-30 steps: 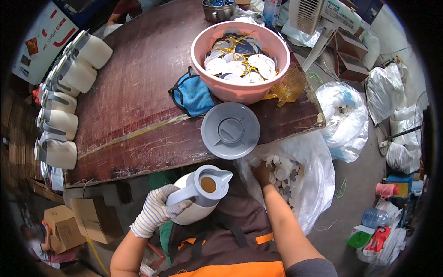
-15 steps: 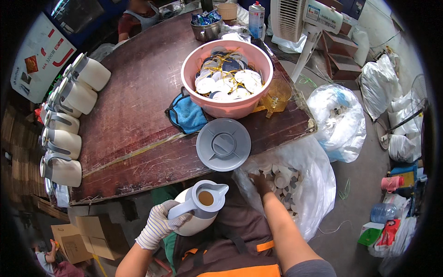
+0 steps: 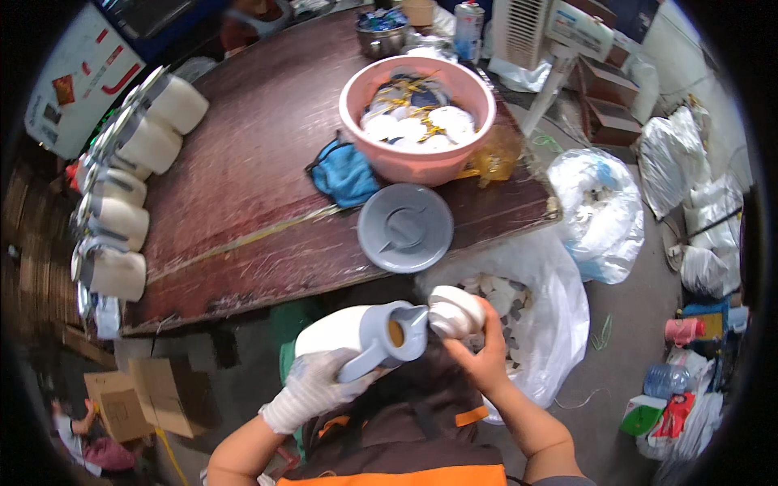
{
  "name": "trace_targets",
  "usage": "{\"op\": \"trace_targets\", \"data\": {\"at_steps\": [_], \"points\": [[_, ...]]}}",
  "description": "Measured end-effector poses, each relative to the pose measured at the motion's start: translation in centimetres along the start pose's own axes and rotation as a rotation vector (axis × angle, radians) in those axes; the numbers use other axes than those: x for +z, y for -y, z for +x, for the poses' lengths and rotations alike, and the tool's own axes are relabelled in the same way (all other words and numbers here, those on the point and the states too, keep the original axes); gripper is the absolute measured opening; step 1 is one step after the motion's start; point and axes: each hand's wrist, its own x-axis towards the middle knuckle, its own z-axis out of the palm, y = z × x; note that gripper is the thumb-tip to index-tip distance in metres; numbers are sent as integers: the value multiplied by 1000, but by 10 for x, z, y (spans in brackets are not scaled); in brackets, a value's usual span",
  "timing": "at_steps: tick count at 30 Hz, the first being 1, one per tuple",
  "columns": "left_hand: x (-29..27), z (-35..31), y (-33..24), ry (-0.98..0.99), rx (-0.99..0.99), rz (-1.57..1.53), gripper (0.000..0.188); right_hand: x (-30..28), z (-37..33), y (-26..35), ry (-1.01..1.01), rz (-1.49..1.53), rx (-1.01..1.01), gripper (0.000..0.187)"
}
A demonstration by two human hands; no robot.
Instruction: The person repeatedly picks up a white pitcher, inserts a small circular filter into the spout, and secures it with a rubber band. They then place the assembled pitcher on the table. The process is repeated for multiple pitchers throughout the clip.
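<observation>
Two hands are busy on the near side of the table (image 3: 243, 202): the gloved left hand (image 3: 320, 389) grips the white-and-gray jug (image 3: 331, 328) by its handle (image 3: 362, 364), seemingly to angle its open mouth rightward, toward the bare right hand (image 3: 488, 352), which pinches a white stopper-like part (image 3: 455, 313). An open plastic bag (image 3: 561, 324) sits right, probably for easy reach.
</observation>
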Motion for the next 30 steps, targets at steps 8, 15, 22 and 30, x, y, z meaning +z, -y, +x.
{"op": "trace_targets", "data": {"at_steps": [8,15,22,30], "points": [[0,-22,22,65,16,-107,41,37,41,51,395,-357,-557,72],[-15,-42,51,4,35,-191,40,75,41,76,447,-388,-660,71],[-52,-28,83,-197,209,-76,31,96,38,113,699,-268,-1023,60],[-11,42,79,-18,243,-370,22,121,15,145,1022,-134,-1428,50]]}}
